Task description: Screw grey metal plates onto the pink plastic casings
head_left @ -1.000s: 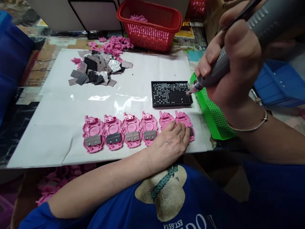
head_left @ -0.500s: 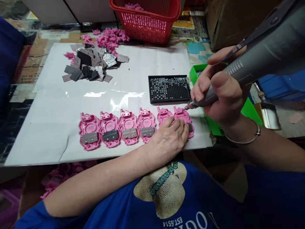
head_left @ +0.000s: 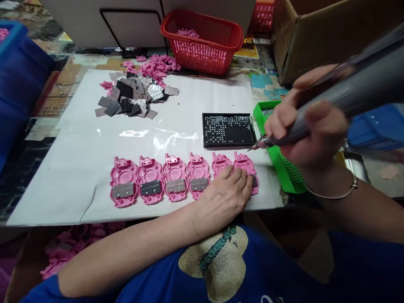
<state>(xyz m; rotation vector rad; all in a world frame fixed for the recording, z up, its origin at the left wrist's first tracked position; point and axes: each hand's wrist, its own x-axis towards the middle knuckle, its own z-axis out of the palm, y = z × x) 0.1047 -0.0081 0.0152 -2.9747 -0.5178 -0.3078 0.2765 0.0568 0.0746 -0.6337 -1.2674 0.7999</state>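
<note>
My right hand is wrapped around a grey electric screwdriver. The tool's thin bit points left and down, in the air between the black screw tray and the rightmost pink plastic shell. Flat across that shell and its neighbouring pink shell lies my left hand, fingers stretched out and covering their lower parts. A dark plate shows past its fingertips. Further left in the same row, several pink shells each carry a grey or black plate with screws in it.
Loose plates and small pink parts are heaped at the back left. Behind them stands a red basket. A green tray sits under my right hand, with a cardboard box beyond and a blue bin far left.
The screwdriver bit has lifted off the rightmost shell and moved slightly right, toward the screw tray's near right corner. My left hand stays on the shells. The view has tilted up a little.
</note>
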